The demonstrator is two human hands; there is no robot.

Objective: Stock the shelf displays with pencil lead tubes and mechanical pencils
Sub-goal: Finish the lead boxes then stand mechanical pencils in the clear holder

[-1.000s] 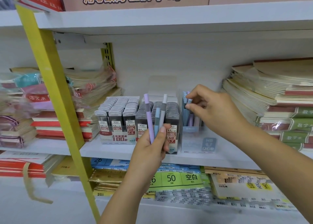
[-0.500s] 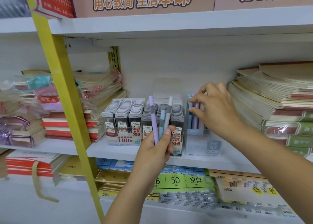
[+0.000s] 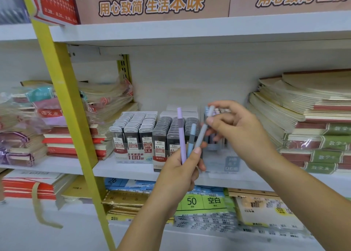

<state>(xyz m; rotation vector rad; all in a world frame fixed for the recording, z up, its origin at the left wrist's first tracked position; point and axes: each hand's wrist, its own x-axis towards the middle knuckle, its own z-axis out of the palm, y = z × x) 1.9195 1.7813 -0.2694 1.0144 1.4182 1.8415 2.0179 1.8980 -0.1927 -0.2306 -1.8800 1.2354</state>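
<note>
My left hand (image 3: 181, 172) grips three mechanical pencils upright in front of the middle shelf: a purple pencil (image 3: 181, 134), a blue pencil (image 3: 191, 139) and a grey pencil (image 3: 203, 130). My right hand (image 3: 238, 132) pinches the upper part of the grey pencil between thumb and fingers. Behind the hands stands a clear pencil display box (image 3: 226, 161) holding pastel pencils. Left of it sit two display boxes of pencil lead tubes (image 3: 136, 133), the rows tightly filled.
Stacks of notebooks (image 3: 311, 121) fill the shelf's right side, and wrapped exercise books (image 3: 106, 102) the left. A yellow ladder rail (image 3: 64, 102) crosses the left foreground. Paper packs (image 3: 201, 203) lie on the lower shelf, and cardboard boxes (image 3: 152, 1) stand on the top shelf.
My right hand has left the clear pencil box and come back to the left hand, taking hold of the grey pencil. The left hand has stayed in place with the three pencils.
</note>
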